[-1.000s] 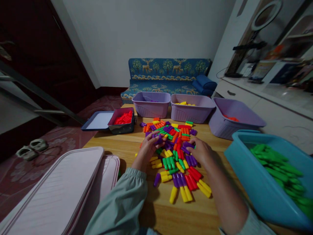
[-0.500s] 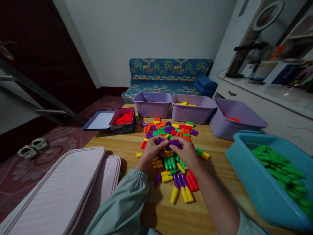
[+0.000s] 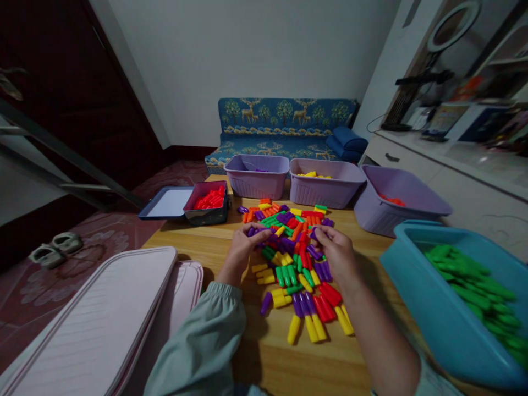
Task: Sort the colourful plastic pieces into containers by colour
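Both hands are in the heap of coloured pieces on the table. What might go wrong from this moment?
1. The left hand grips several purple pieces at once; one may slip back into the mixed pile.
2. The forearm of the right hand passes close to yellow pieces near the front edge of the table and might sweep them off.

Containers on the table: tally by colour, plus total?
Lilac bins: 3
Blue bin: 1
Dark box with red pieces: 1
Total: 5
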`<state>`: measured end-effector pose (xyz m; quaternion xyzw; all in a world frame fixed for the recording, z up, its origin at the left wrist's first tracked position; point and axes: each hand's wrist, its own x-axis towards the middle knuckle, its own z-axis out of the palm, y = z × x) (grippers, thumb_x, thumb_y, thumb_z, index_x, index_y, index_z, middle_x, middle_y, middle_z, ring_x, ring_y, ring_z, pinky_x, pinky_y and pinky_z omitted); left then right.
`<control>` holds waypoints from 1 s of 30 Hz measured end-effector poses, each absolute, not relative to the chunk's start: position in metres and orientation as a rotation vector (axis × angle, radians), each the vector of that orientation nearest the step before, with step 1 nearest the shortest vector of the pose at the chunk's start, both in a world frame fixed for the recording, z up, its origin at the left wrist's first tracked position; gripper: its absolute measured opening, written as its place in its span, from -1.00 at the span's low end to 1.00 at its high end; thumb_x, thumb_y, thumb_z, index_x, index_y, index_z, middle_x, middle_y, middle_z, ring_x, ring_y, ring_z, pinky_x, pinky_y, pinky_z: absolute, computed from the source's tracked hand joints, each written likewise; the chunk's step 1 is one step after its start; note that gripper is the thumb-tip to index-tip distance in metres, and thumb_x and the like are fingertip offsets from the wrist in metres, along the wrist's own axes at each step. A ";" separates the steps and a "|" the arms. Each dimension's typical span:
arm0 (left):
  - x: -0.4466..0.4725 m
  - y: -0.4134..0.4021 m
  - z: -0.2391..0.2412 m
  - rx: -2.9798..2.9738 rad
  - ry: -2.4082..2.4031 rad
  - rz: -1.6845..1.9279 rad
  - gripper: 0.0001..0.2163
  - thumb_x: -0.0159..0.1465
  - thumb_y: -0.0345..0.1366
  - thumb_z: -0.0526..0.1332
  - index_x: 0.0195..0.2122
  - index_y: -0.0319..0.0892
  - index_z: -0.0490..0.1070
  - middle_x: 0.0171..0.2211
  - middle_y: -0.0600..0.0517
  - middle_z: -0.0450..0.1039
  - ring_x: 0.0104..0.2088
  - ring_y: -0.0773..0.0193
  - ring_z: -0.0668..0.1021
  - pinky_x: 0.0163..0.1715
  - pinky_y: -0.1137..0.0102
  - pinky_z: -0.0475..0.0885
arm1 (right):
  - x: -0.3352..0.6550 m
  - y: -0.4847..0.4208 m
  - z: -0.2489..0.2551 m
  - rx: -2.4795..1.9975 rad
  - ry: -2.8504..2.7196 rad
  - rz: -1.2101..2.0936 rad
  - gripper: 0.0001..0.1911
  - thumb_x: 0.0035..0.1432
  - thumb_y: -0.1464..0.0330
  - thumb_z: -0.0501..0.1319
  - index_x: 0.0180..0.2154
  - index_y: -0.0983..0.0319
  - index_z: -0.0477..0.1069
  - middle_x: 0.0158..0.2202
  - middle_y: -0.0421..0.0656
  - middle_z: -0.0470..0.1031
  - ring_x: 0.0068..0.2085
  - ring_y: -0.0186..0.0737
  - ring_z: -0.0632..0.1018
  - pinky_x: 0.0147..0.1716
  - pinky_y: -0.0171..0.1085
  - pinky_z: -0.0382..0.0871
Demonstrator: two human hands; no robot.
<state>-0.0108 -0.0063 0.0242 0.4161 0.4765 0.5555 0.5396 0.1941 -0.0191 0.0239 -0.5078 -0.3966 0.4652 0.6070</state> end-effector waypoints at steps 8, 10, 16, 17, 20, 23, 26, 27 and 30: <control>-0.008 -0.005 0.025 0.660 0.869 1.294 -0.72 0.01 -0.32 0.39 -0.26 -0.23 0.42 -0.31 -0.05 0.57 -0.44 0.24 0.63 -0.71 0.60 0.33 | 0.191 -0.011 0.011 -1.003 -0.797 1.269 -0.58 -0.14 0.32 0.40 -0.16 0.20 0.44 -0.27 -0.15 0.55 -0.23 -0.22 0.60 -0.17 -0.19 0.53; -0.007 -0.007 0.027 0.590 0.773 1.227 -0.73 0.08 -0.35 0.33 -0.17 -0.23 0.41 -0.22 -0.11 0.57 -0.33 0.18 0.65 -0.60 0.56 0.45 | 0.184 -0.013 0.013 -0.956 -0.817 1.299 -0.54 -0.08 0.32 0.38 -0.07 0.17 0.42 -0.10 -0.11 0.54 -0.05 -0.16 0.57 0.00 -0.14 0.47; 0.002 -0.014 0.034 0.492 0.637 1.055 -0.66 0.22 -0.29 0.23 0.01 -0.28 0.41 -0.23 -0.15 0.55 -0.27 0.18 0.63 -0.33 0.34 0.59 | 0.161 -0.036 0.042 -0.919 -1.155 1.318 -0.42 0.14 0.10 0.24 0.17 0.11 0.31 0.25 -0.14 0.28 0.27 -0.12 0.29 0.23 -0.09 0.20; 0.003 -0.014 0.034 0.481 0.639 1.064 -0.68 0.23 -0.25 0.23 -0.02 -0.27 0.43 -0.23 -0.14 0.55 -0.30 0.19 0.62 -0.33 0.33 0.59 | 0.159 -0.040 0.047 -0.929 -1.238 1.334 -0.42 0.16 0.08 0.22 0.17 0.11 0.31 0.26 -0.14 0.27 0.29 -0.12 0.26 0.25 -0.10 0.16; 0.005 -0.013 0.032 0.435 0.682 1.129 -0.75 0.22 -0.26 0.26 -0.10 -0.24 0.48 -0.23 -0.08 0.55 -0.35 0.27 0.60 -0.37 0.36 0.60 | 0.158 -0.045 0.053 -0.922 -1.426 1.350 -0.46 0.21 0.06 0.14 0.15 0.14 0.35 0.22 -0.15 0.34 0.28 -0.12 0.27 0.27 -0.10 0.11; 0.004 -0.010 0.032 0.378 0.733 1.161 -0.83 0.22 -0.38 0.24 -0.15 -0.25 0.48 -0.26 -0.07 0.55 -0.34 0.29 0.60 -0.41 0.47 0.58 | 0.164 -0.038 0.044 -0.998 -1.456 1.207 -0.52 0.22 0.10 0.14 0.10 0.16 0.40 0.11 -0.12 0.45 0.17 -0.12 0.41 0.20 -0.09 0.22; 0.000 -0.006 0.032 0.316 0.783 1.244 -0.84 0.21 -0.45 0.23 -0.17 -0.24 0.43 -0.32 -0.05 0.54 -0.36 0.31 0.61 -0.50 0.57 0.52 | 0.170 -0.029 0.030 -1.182 -1.577 0.834 -0.64 0.17 0.31 0.18 0.01 0.19 0.46 0.00 -0.09 0.51 0.04 -0.15 0.50 0.11 -0.10 0.31; -0.002 -0.005 0.032 0.304 0.803 1.271 -0.83 0.19 -0.45 0.25 -0.17 -0.23 0.42 -0.35 -0.02 0.53 -0.40 0.33 0.61 -0.55 0.60 0.49 | 0.171 -0.027 0.027 -1.231 -1.679 0.695 -0.65 0.14 0.40 0.16 -0.01 0.18 0.48 -0.02 -0.09 0.52 0.02 -0.16 0.49 0.11 -0.11 0.31; -0.008 -0.001 0.029 0.315 0.843 1.296 -0.79 0.15 -0.41 0.30 -0.18 -0.21 0.39 -0.44 0.06 0.48 -0.53 0.39 0.56 -0.71 0.66 0.37 | 0.171 -0.028 0.019 -1.328 -2.066 0.384 -0.52 0.08 0.58 0.08 -0.01 0.15 0.50 0.04 -0.09 0.47 0.07 -0.16 0.42 0.14 -0.10 0.24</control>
